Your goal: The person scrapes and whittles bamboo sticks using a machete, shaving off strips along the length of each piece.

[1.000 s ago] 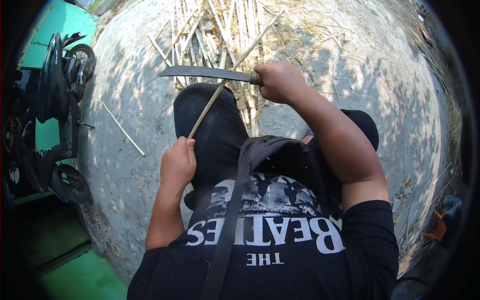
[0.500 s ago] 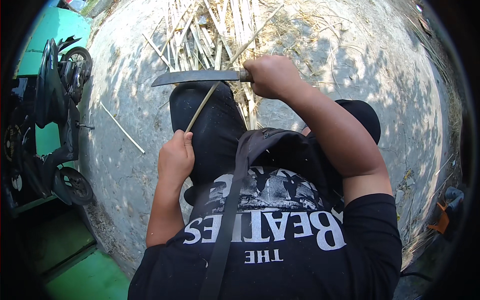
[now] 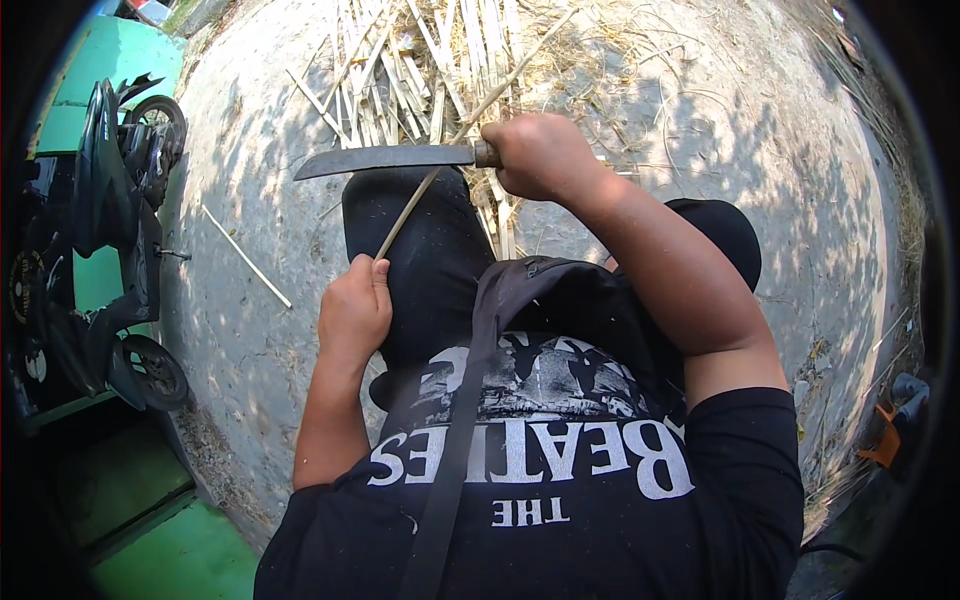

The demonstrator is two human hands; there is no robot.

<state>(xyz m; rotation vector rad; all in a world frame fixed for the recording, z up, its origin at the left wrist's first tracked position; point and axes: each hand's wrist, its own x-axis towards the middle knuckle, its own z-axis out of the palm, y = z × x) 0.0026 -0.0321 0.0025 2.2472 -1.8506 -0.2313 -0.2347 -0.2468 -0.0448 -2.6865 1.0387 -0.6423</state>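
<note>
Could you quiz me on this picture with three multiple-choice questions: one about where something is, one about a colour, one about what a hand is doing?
1. Where is the motorbike?
A. at the person's left
B. at the person's right
C. on the pile of sticks

2. What colour are the trousers under the stick?
A. white
B. black
C. red

3. How does the right hand stand?
A. open and flat on the ground
B. shut round the handle of the long knife
C. resting empty on the knee

Answers:
1 A, it stands by the left edge of the concrete ground.
2 B, the thigh under the thin stick is black.
3 B, its fingers wrap the handle, while the left hand grips the stick's near end.
</note>
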